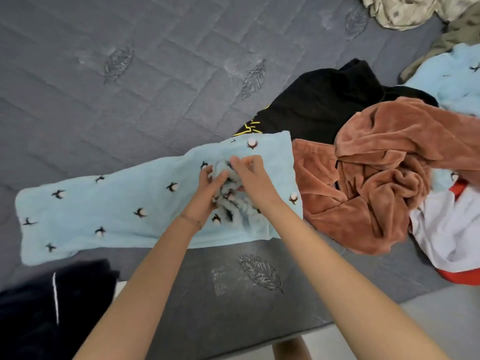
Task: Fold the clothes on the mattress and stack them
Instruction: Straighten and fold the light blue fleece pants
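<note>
A light blue fleece garment point(104, 214) with small dark-and-white motifs lies stretched out across the grey quilted mattress point(130, 87). Near its right end the cloth is bunched into a gathered waistband. My left hand point(205, 196) and my right hand point(249, 175) meet over that bunch, and the fingers of both curl into the gathered cloth. To the right lies a heap of loose clothes: a rust-brown plush garment point(376, 172), a black garment with yellow print point(311, 105), and a white and red garment point(452, 235).
A dark navy garment with a white stripe point(52, 307) lies at the lower left by the mattress edge. Another light blue piece point(454, 81), an olive cloth point(454, 37) and a pale patterned cloth point(402, 11) lie at the top right. Pale floor shows at the lower right.
</note>
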Motion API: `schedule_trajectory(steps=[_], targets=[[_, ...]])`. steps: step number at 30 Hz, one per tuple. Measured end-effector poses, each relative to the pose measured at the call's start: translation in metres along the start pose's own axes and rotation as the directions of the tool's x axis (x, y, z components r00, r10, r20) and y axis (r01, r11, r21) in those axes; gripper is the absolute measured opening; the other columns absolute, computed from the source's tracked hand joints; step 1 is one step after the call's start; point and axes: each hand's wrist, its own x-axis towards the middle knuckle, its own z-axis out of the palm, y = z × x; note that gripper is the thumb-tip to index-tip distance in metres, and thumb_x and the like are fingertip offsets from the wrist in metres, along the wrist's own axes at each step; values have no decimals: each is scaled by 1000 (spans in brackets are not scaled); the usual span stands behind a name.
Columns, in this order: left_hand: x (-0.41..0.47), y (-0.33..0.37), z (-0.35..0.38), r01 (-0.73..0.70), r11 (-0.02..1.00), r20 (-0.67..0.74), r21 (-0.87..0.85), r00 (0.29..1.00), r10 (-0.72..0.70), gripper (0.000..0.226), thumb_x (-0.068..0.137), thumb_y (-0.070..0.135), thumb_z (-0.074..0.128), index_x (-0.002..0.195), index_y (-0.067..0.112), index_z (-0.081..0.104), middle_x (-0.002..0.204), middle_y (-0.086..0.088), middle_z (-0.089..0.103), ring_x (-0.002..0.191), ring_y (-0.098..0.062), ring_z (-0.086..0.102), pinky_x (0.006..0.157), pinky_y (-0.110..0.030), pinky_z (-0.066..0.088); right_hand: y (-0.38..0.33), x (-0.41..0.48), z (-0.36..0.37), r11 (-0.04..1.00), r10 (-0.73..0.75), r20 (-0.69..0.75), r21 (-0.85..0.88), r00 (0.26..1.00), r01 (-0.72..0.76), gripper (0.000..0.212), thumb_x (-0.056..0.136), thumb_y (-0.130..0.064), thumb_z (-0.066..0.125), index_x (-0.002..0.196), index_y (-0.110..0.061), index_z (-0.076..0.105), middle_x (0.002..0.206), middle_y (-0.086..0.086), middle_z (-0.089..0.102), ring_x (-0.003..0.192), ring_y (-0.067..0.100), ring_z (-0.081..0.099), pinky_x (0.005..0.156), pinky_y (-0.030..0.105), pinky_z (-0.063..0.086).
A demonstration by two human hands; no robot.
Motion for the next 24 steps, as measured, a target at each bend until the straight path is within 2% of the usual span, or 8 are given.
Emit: schedule_trajectory(steps=[2, 4, 6, 9, 11, 15, 20, 24], targets=[[-8, -9, -22, 12, 1000, -96, 11, 995, -11, 63, 76, 48, 74, 123, 23, 40, 125, -12, 60, 106, -20, 65, 85, -37, 56, 12, -4, 24, 1000, 14, 112, 26, 994, -17, 27, 102, -43, 42, 114, -19, 44, 107, -6, 54, 101, 9, 55, 89, 25, 45], [-13, -17, -41, -7, 997, -163, 76, 987, 19, 56, 76, 26, 81, 121, 14, 49, 120, -18, 61, 108, -28, 64, 90, -46, 55, 23, -8, 44, 1000, 10, 200, 24, 980, -15, 23, 105, -40, 36, 120, -24, 43, 130, -2, 51, 120, 10, 50, 102, 24, 39], [-17, -23, -57, -4, 984, -216, 176, 976, 42, 29, 82, 12, 75, 107, 13, 60, 106, -18, 67, 100, -32, 66, 85, -52, 56, 32, -13, 60, 1000, 4, 258, -8, 966, -2, 28, 106, -40, 32, 129, -26, 39, 145, 1, 43, 132, 12, 44, 113, 28, 31], [-23, -28, -82, 73, 979, -295, 189, 955, -14, 24, 86, 14, 70, 109, 8, 63, 106, -20, 68, 102, -36, 65, 90, -56, 53, 44, -22, 76, 990, -53, 239, -116, 970, 83, 43, 105, -40, 36, 145, -24, 34, 149, -1, 42, 136, 12, 41, 113, 28, 31], [-30, -24, -101, 42, 979, -319, 199, 948, 24, 23, 86, 16, 71, 106, 8, 64, 105, -17, 68, 102, -30, 65, 94, -52, 51, 48, -25, 83, 944, -148, 215, -259, 965, 203, 49, 103, -37, 45, 148, -22, 34, 148, -2, 45, 136, 13, 42, 112, 32, 33], [-49, 1, -147, -42, 973, -358, 228, 926, 124, 19, 71, 34, 71, 78, 22, 58, 89, -11, 64, 89, -22, 61, 90, -49, 51, 49, -18, 101, 694, -347, 199, -603, 917, 394, 63, 95, -42, 58, 150, -25, 34, 147, -1, 46, 137, 22, 37, 113, 40, 28], [-66, 16, -233, -77, 976, -434, 205, 886, 161, 34, 74, 36, 75, 102, 23, 62, 104, 1, 67, 98, -17, 63, 91, -36, 52, 58, -12, 147, 545, -307, 216, -759, 927, 357, 87, 88, -60, 58, 156, -31, 13, 163, 0, 16, 150, 25, 10, 120, 49, 11], [-80, 8, -300, -51, 982, -435, 182, 891, 127, 18, 84, 39, 72, 98, 30, 64, 95, 8, 72, 90, -8, 69, 79, -29, 54, 68, -6, 185, 507, -251, 200, -807, 947, 304, 94, 82, -68, 56, 155, -40, 4, 164, -2, 4, 151, 24, -2, 121, 50, 3]])
